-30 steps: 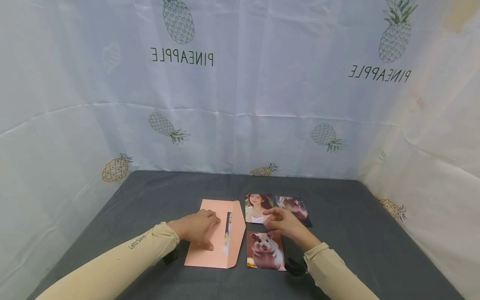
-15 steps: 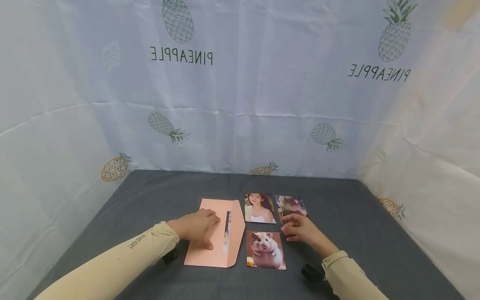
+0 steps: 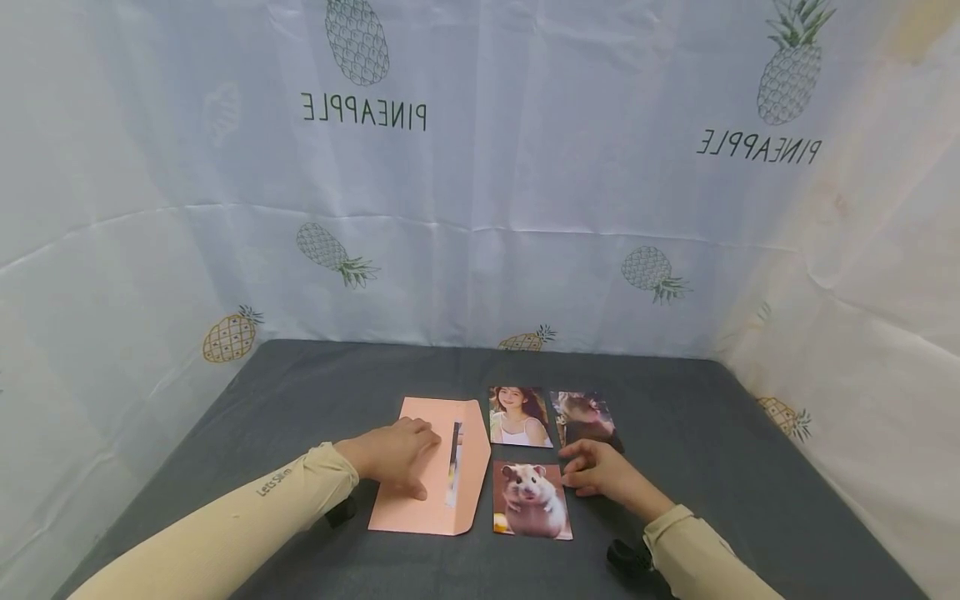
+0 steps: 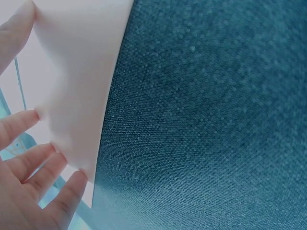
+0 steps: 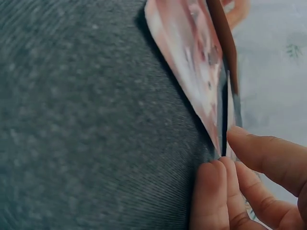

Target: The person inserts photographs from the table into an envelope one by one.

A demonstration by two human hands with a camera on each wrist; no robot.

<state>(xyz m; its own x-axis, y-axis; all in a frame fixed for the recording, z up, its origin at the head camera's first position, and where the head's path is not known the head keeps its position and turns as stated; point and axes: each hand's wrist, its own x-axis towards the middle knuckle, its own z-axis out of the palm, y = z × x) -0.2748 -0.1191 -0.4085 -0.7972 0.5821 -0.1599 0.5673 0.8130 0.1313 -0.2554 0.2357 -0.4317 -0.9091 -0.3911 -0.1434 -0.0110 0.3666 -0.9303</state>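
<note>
A peach envelope (image 3: 420, 521) lies on the dark table with its flap unfolded to the right; a strip of a picture shows at its opening. My left hand (image 3: 393, 457) rests on the envelope with spread fingers, and its fingertips touch the paper (image 4: 81, 72) in the left wrist view. To the right lie a hamster photo (image 3: 531, 504), a portrait photo (image 3: 517, 421) and a darker animal photo (image 3: 581, 417). My right hand (image 3: 603, 473) is low at the gap between the hamster photo and the darker one, fingers bent, apparently holding neither.
The dark cloth-covered table (image 3: 315, 392) extends around the envelope and photos. Behind and at both sides hangs a white curtain (image 3: 480, 175) printed with pineapples. A black wrist strap (image 3: 628, 557) is on the right forearm.
From over the portrait photo, my right hand has moved right to the darker photo, then slightly down towards the hamster photo's upper right corner. The left hand and envelope stay put.
</note>
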